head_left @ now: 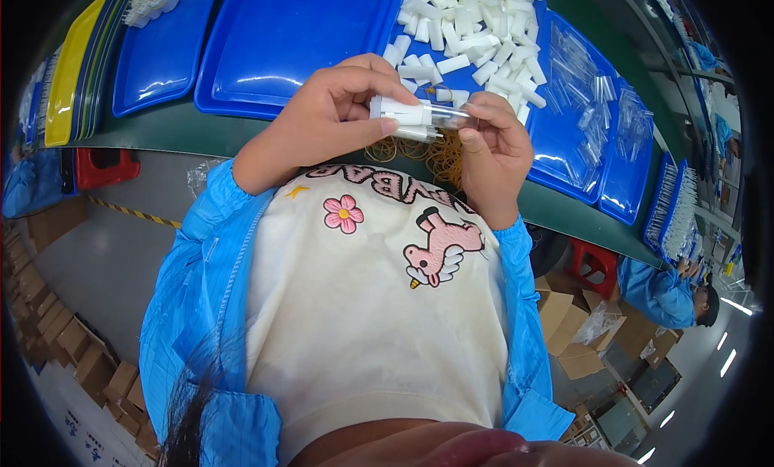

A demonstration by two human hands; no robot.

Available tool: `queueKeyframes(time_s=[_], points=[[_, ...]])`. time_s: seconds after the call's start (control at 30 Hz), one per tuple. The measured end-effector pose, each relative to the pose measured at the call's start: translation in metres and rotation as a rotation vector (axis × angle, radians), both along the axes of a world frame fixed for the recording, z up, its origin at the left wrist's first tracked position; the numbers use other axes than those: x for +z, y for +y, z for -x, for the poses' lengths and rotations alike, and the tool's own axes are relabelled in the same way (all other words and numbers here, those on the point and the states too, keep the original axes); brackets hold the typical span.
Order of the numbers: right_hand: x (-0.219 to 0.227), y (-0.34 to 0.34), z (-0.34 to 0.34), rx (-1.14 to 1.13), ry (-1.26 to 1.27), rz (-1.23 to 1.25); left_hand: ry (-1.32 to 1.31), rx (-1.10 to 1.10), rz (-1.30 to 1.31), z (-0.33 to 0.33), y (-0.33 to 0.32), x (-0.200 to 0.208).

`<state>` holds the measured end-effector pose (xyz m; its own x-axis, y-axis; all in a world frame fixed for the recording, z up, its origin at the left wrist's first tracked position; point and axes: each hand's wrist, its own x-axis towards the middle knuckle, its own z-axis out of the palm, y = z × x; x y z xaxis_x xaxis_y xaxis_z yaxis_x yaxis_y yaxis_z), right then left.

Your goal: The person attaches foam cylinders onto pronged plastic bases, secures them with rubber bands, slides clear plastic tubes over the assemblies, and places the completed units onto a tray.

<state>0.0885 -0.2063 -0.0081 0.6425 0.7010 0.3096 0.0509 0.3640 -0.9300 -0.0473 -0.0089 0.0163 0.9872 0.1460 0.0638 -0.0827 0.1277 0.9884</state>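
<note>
We are holding a short white plastic piece [397, 110] in the left hand [332, 100], the fingers curling closely around it and the thumb pressing from below. We are pinching a clear, stiff plastic tube [448, 117] at its far end between the thumb and fingers of the right hand [498, 148]. The tube is lining up end to end with the white piece, but we are not managing to tell how far one is sitting inside the other. A second white plastic piece [416, 133] is showing just under the first, by the left thumb. Both hands are meeting above the near edge of the dark green worktop [181, 130], in front of our cream shirt [363, 330] and open blue jacket [205, 289].

Thin tan rubber bands [443, 162] are lying in a loose pile just below the held pieces. Beyond the hands, many more white plastic pieces [488, 43] are lying heaped. To the right, clear plastic parts [576, 72] are spreading over a blue plastic tray [556, 154]. To the left, a broad, shiny blue tray [274, 52] is resting near a stack of yellow and dark-edged trays [74, 76].
</note>
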Motion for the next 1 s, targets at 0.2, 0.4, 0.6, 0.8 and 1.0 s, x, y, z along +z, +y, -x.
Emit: queueKeyframes(time_s=[0.2,0.4,0.6,0.8,1.0], points=[[0.007,0.0,0.0,0.001,0.013,0.077,-0.027,0.06,0.112,0.002,-0.003,-0.002],[0.014,0.004,0.001,0.015,0.009,0.129,-0.066,0.051,0.033,0.0,-0.002,-0.007],[0.02,0.004,-0.001,-0.016,-0.007,0.139,-0.021,0.093,0.148,0.002,-0.003,0.0],[0.024,0.007,0.002,-0.003,-0.058,0.16,-0.068,0.086,0.255,0.001,-0.003,-0.019],[0.03,0.013,0.011,-0.07,-0.007,0.166,-0.128,0.081,0.385,-0.003,-0.007,-0.026]])
